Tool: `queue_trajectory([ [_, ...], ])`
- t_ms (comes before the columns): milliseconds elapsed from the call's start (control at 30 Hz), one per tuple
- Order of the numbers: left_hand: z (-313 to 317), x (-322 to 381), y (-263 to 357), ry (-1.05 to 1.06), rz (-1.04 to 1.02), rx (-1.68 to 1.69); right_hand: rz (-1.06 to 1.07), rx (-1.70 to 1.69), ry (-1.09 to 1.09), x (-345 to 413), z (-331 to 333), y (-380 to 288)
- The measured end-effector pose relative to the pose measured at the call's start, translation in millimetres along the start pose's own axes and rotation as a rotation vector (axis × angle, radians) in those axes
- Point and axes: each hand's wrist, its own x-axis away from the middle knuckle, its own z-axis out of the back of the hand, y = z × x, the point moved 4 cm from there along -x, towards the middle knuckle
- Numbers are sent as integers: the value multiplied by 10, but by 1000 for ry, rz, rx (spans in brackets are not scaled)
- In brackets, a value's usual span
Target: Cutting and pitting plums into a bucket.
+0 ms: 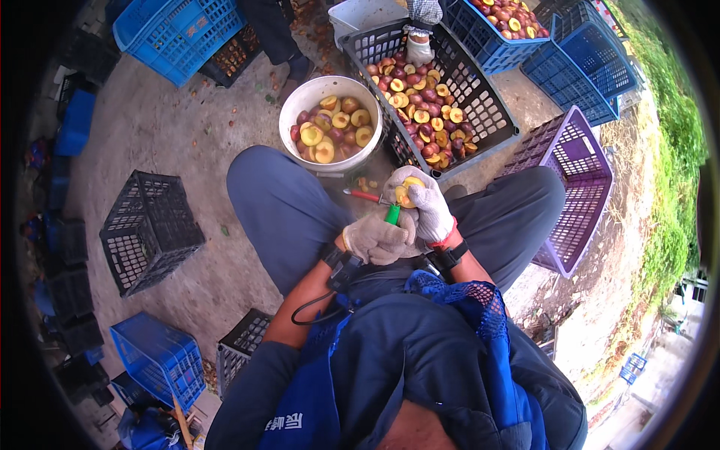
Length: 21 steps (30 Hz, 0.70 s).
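Note:
Both of my hands wear pale knit gloves and meet between my knees. My left hand (378, 237) is closed around a green handle (392, 214); what tool it belongs to is mostly hidden. In my right hand (428, 202) is a cut plum with yellow flesh (409, 193). A red-handled tool (364, 195) with a thin metal shaft lies just left of the fruit, its far end hidden by the glove. Beyond my hands stands a white bucket (288, 144) of halved plums. To its right, a black plastic crate (488, 107) holds many plums, whole and halved.
Another person's gloved hand (419, 50) reaches into the black crate. A purple crate (582, 185) stands right of my knee, a black crate (152, 230) on the concrete at left. Blue crates (180, 39) stand at upper left; another (506, 53) at upper right holds plums.

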Motion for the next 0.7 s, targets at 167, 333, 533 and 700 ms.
queue_trajectory([
  [167,135,-155,80,20,-268,-138,34,0,369,13,228,-160],
  [333,793,-398,-55,470,-537,-798,127,224,528,-119,278,-329],
  [533,838,-337,41,737,-580,-908,116,877,291,-1030,207,-334],
  [700,615,-239,157,837,-449,-632,368,1175,186,-1811,329,-721],
])
